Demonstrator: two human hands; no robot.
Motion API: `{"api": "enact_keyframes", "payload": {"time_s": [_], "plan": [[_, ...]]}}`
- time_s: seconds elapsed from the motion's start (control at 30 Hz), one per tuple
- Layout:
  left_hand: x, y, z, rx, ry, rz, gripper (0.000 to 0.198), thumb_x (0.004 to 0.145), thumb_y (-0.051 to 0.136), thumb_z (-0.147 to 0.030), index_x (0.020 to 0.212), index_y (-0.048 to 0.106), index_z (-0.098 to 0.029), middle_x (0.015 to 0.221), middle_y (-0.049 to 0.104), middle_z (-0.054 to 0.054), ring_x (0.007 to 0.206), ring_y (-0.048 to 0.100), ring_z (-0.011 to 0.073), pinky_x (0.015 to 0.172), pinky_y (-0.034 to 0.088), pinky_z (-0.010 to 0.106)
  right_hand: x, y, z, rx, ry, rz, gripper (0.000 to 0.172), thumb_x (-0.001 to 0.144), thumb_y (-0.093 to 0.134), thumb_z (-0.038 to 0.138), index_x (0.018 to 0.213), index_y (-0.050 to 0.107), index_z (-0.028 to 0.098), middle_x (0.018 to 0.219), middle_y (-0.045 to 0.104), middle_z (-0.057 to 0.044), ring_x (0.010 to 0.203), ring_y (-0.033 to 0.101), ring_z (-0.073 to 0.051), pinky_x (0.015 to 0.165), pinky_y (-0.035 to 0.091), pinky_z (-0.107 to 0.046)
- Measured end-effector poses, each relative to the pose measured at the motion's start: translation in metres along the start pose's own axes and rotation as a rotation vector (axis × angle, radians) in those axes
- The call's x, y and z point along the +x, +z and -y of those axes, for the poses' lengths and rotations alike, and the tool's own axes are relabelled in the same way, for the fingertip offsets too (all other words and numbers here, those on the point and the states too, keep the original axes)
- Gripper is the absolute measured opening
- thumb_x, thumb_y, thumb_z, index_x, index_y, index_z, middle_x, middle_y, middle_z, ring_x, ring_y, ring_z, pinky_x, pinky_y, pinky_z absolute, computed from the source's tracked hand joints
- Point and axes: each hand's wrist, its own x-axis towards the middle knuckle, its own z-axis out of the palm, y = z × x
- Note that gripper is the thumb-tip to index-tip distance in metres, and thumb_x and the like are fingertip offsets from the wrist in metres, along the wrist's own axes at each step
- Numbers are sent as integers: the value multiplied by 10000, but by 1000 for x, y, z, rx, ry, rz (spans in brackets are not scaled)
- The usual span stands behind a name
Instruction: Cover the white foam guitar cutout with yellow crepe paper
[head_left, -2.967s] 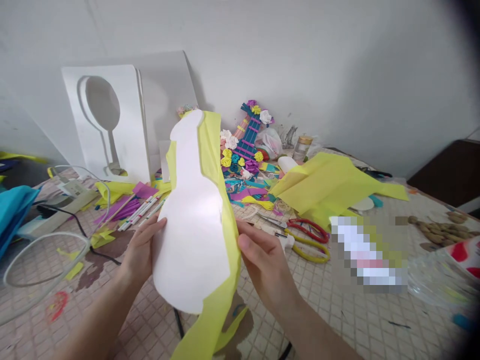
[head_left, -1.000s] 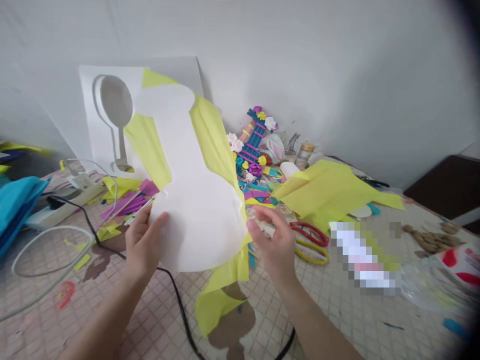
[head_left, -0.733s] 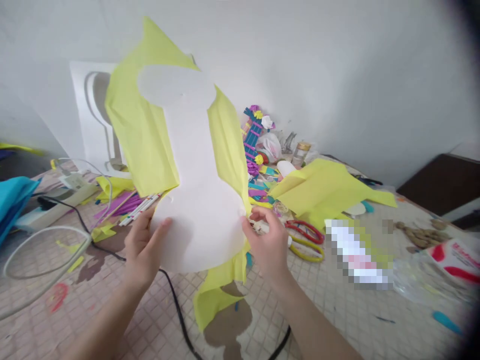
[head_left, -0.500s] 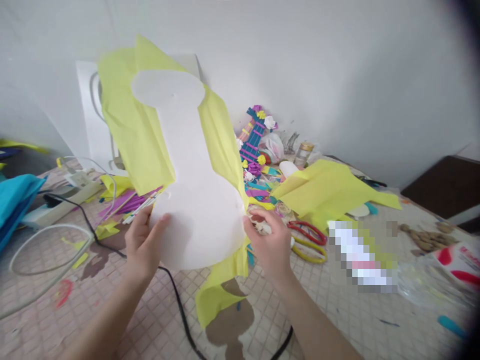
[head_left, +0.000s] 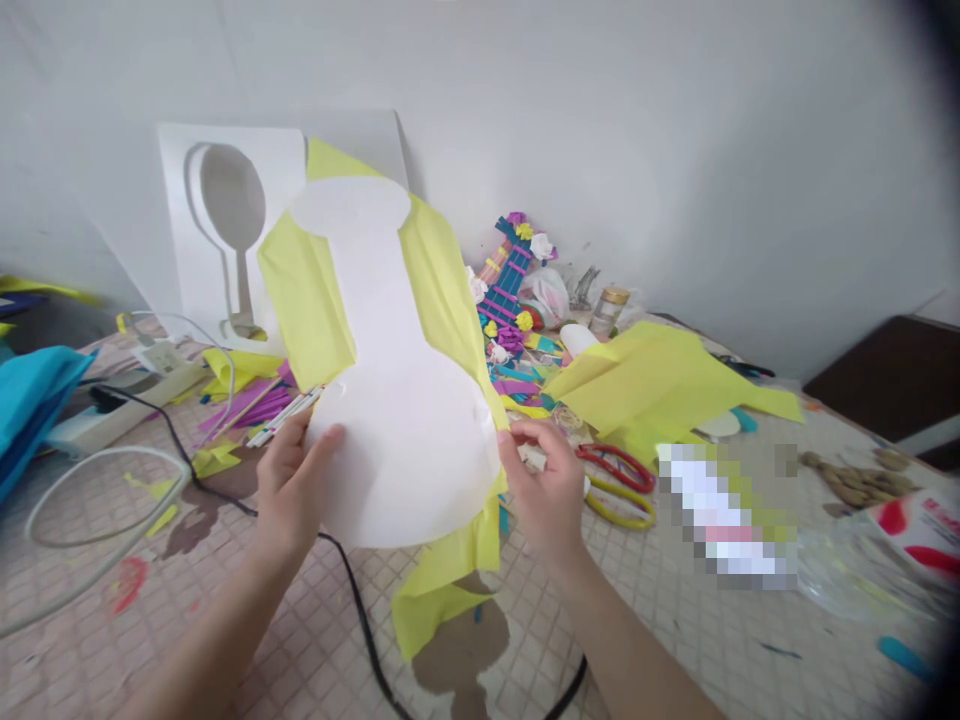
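Note:
A white cut-out [head_left: 397,450], with a wide round lower part, a narrow neck and an oval top, is held up over the table. Yellow crepe paper [head_left: 442,270] lies behind it and sticks out along both sides, the top and the bottom. My left hand [head_left: 292,490] grips the lower left edge, its thumb on the white face and its fingers hidden behind. My right hand [head_left: 544,485] pinches the lower right edge where the yellow paper meets it.
Red and yellow-handled scissors [head_left: 619,485] lie right of my right hand. Behind them is a loose yellow sheet [head_left: 660,385]. A decorated blue piece with paper flowers [head_left: 510,280] stands at the back. A black cable [head_left: 364,620] and a power strip [head_left: 124,405] are on the left.
The cut-out's top has tipped down and slightly right, and the yellow paper on its left has drawn in, uncovering a white board with a spoon-shaped hole. Both hands keep their hold.

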Motion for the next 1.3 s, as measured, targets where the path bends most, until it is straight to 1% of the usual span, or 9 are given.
{"api": "enact_keyframes", "payload": {"time_s": [0.2, 0.33, 0.4, 0.53, 0.6, 0.67, 0.87, 1.1, 1.3], "plan": [[1, 0, 0, -87, -32, -1, 292, 704, 664, -310, 992, 652, -264, 840, 621, -6, 659, 517, 124, 519, 407, 177, -1, -1, 1, -133, -250, 2, 97, 772, 541, 120, 766, 584, 206, 745, 581, -22, 752, 539, -162, 710, 440, -331], [2, 2, -4, -165, -71, 2, 262, 670, 677, -270, 932, 670, -264, 773, 621, -22, 620, 519, 111, 508, 416, 165, -1, -4, 2, -122, -302, 19, 103, 755, 567, 133, 768, 624, 218, 750, 588, -26, 759, 539, -170, 735, 431, -354], [3, 4, -6, -204, -94, -6, 250, 656, 683, -244, 906, 678, -256, 735, 621, -32, 612, 527, 102, 507, 417, 149, 0, -4, 3, 38, -189, 21, 92, 770, 562, 184, 786, 644, 224, 778, 601, -28, 782, 550, -174, 752, 432, -357], [6, 5, -6, -291, -155, 19, 306, 631, 691, -224, 936, 683, -210, 743, 666, -10, 620, 581, 127, 480, 427, 157, 4, -3, 2, 566, 354, -4, 139, 789, 560, 309, 788, 678, 234, 760, 621, -10, 739, 561, -151, 719, 443, -317], [8, 5, -6, -314, -181, 61, 345, 631, 690, -220, 975, 677, -197, 791, 692, 4, 638, 606, 139, 488, 442, 163, 6, -2, 2, 771, 566, 81, 147, 728, 628, 356, 717, 691, 223, 718, 634, -5, 705, 558, -146, 705, 441, -304], [9, 4, -5, -315, -191, 94, 365, 636, 691, -217, 1000, 671, -195, 829, 704, 5, 661, 621, 142, 519, 461, 163, 6, 0, 4, 881, 670, 182, 158, 664, 682, 368, 646, 688, 210, 661, 634, 2, 657, 545, -140, 669, 436, -290], [6, 3, -6, -296, -217, 145, 310, 659, 687, -226, 967, 668, -201, 839, 714, -9, 673, 636, 143, 538, 466, 164, 0, 0, 10, 884, 705, 252, 175, 637, 713, 379, 658, 686, 208, 617, 626, 8, 589, 525, -129, 576, 424, -270], [6, 6, -3, -265, -205, 118, 360, 679, 680, -231, 1036, 645, -205, 868, 710, 0, 734, 642, 185, 589, 490, 216, 0, -5, 16, 558, 446, 168, 174, 716, 647, 326, 602, 631, 196, 623, 593, 4, 626, 525, -129, 629, 440, -273], [8, 7, -7, -248, -234, 175, 329, 669, 669, -234, 994, 668, -188, 870, 712, 9, 762, 642, 206, 605, 496, 236, -2, -6, 20, 950, 635, 308, 240, 668, 670, 400, 545, 603, 205, 541, 545, 24, 539, 490, -118, 544, 404, -271]]}}
